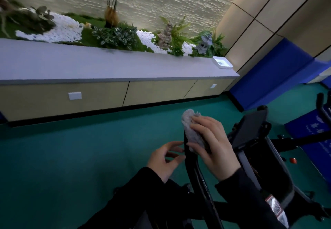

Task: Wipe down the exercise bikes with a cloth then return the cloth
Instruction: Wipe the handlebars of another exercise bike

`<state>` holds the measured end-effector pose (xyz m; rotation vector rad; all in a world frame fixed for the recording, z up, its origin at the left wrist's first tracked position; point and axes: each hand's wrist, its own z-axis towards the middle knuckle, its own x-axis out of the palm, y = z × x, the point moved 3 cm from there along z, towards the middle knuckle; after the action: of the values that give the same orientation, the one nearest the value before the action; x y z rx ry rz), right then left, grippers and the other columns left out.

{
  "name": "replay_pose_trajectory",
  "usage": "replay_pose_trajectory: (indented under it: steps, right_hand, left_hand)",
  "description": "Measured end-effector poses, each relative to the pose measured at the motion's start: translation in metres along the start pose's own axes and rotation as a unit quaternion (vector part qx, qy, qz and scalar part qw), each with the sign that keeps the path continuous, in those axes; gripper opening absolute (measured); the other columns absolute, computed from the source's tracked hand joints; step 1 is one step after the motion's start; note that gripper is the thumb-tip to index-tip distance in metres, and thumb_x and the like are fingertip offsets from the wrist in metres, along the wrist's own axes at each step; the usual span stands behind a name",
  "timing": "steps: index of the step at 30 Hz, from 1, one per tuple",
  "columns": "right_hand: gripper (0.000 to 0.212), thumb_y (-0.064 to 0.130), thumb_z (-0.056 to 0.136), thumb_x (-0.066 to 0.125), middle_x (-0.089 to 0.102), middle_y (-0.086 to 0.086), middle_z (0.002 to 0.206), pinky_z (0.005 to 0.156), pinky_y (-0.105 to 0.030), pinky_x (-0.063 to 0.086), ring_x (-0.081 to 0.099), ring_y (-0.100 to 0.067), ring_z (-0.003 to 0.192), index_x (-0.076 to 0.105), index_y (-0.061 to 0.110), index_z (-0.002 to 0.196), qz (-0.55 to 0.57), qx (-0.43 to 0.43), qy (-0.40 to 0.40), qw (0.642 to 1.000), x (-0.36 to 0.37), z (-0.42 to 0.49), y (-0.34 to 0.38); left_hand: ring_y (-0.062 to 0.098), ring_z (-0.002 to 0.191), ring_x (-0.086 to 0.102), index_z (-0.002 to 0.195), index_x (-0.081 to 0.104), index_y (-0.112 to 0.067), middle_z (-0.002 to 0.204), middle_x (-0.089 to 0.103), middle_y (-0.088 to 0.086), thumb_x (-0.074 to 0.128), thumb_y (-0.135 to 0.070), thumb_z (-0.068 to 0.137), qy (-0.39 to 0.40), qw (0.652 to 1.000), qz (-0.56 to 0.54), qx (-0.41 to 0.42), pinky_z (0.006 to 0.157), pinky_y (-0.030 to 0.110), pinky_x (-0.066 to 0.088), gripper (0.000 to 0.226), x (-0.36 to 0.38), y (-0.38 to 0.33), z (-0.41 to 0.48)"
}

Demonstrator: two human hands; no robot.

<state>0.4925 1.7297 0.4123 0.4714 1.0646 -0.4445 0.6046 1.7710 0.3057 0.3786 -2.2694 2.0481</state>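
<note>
In the head view, the only one I have, my right hand (211,144) is wrapped over the grey cloth (189,123), fingers curled to press it round the upper end of the black handlebar (192,171) of the exercise bike (279,193) just below me. A fluffy tuft of the cloth sticks out past my fingertips. My left hand (166,158) holds nothing. Its fingers are loosely bent, with the tips at the side of the same bar just below the cloth; I cannot tell whether they touch it. I judge this to be mid-wipe on the grip, with the rest of the frame yet to be done. To do it well I would close the cloth fully round the bar and draw it down the length in one firm stroke, turning my wrist so the underside is covered too. The left hand could steady the bar lower down, clear of the cloth's path. The bunched tuft wipes nothing, so I would spread the cloth flatter. Next comes the dark console (250,128) to the right, which wants a lighter touch. A second bike (322,106) shows at the right edge. A white tray (223,63) sits at the far end of the long grey surface (89,63), possibly the cloth's home.
</note>
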Motion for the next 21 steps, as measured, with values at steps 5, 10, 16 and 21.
replay_pose_trajectory:
  steps: [5, 10, 16, 21]
  right_hand:
    - [0.027, 0.019, 0.088, 0.066, 0.061, -0.011, 0.122, 0.103, -0.053, 0.038, 0.051, -0.030, 0.123, 0.067, 0.001, 0.108, -0.021, -0.130, 0.136, 0.982, -0.003, 0.025, -0.013]
    - [0.023, 0.019, 0.093, 0.052, 0.064, -0.011, 0.105, 0.098, -0.045, 0.041, 0.057, -0.032, 0.107, 0.068, 0.003, 0.098, 0.002, -0.252, 0.299, 0.920, -0.003, 0.057, 0.000]
    - [0.040, 0.048, 0.098, 0.025, 0.057, 0.005, 0.099, 0.095, -0.034, 0.034, 0.050, -0.020, 0.100, 0.058, 0.025, 0.099, -0.200, -0.382, 0.465, 0.773, 0.019, 0.058, 0.012]
    - [0.039, 0.045, 0.098, 0.021, 0.056, 0.010, 0.100, 0.103, -0.034, 0.029, 0.051, -0.016, 0.104, 0.058, 0.032, 0.102, -0.198, -0.408, 0.470, 0.758, 0.012, 0.050, 0.013]
  left_hand:
    - [0.018, 0.091, 0.060, 0.096, 0.061, -0.026, 0.094, 0.065, -0.002, 0.065, -0.003, 0.084, -0.006, 1.000, -0.018, -0.009, 0.084, 0.026, 0.046, 0.026, 0.001, 0.004, 0.000]
    - [0.003, 0.082, 0.059, 0.095, 0.064, -0.013, 0.087, 0.065, -0.006, 0.066, -0.002, 0.083, -0.023, 0.999, -0.046, -0.003, 0.081, 0.016, 0.046, 0.017, 0.011, 0.012, -0.004]
    - [-0.002, 0.069, 0.052, 0.082, 0.061, -0.011, 0.073, 0.058, -0.006, 0.066, 0.003, 0.081, -0.068, 0.994, -0.085, 0.002, 0.070, 0.016, 0.039, 0.015, 0.022, 0.025, -0.008]
    - [0.007, 0.075, 0.052, 0.081, 0.062, -0.008, 0.073, 0.061, -0.003, 0.067, 0.008, 0.079, -0.098, 0.981, -0.167, 0.007, 0.075, 0.024, 0.039, 0.018, 0.034, 0.033, -0.012]
